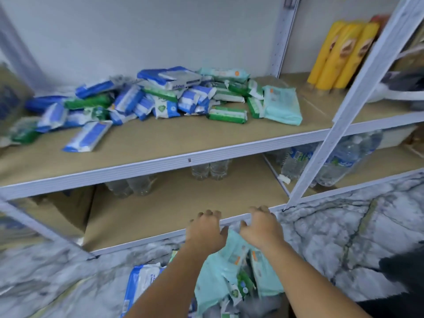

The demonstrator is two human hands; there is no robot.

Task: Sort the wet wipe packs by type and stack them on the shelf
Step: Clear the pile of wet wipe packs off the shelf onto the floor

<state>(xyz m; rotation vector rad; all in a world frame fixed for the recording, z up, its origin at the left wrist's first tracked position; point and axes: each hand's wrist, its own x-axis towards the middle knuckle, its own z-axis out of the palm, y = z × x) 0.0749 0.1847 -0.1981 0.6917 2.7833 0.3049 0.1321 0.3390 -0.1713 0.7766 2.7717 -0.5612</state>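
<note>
Your left hand point(206, 230) and right hand point(261, 228) are side by side, low down in front of the bottom shelf edge. Both have their fingers bent down over a bunch of light teal packs point(220, 271) above the marble floor point(344, 226), and you cannot tell if the fingers are holding a pack or just touching it. A blue and white pack point(142, 281) lies just left of that bunch, and up on the middle shelf point(183, 138) a jumbled pile of blue, green and teal packs point(160, 95) sits with one blue pack point(88, 136) alone in front.
</note>
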